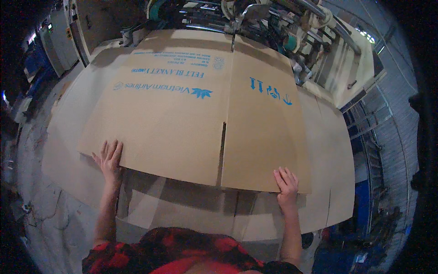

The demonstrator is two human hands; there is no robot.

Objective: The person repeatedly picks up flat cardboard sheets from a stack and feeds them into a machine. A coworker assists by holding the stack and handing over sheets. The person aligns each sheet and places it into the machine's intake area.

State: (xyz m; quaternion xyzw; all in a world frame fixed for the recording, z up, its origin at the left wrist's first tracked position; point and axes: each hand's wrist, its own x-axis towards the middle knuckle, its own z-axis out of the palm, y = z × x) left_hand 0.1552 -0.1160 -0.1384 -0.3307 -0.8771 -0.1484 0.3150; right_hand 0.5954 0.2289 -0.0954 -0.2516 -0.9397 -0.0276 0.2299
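Note:
A flat, brown corrugated carton blank [169,123] with blue printing stretches out before me, a slot running in from its near edge. My left hand [109,160] grips that near edge toward the left, fingers spread across the top and thumb out of sight. Further right along the same edge, my right hand [286,185] holds on with fingers bent over the top; its thumb is hidden too. The blank's far end reaches the machine [207,13]. Larger plain cardboard sheets [328,160] lie beneath it and show around its sides.
Metal rollers, shafts and green machine parts [291,43] stand at the far side. A pale machine housing [351,68] rises at the far right. Blue equipment [360,201] stands to the right, and a grey cabinet [64,41] at the far left.

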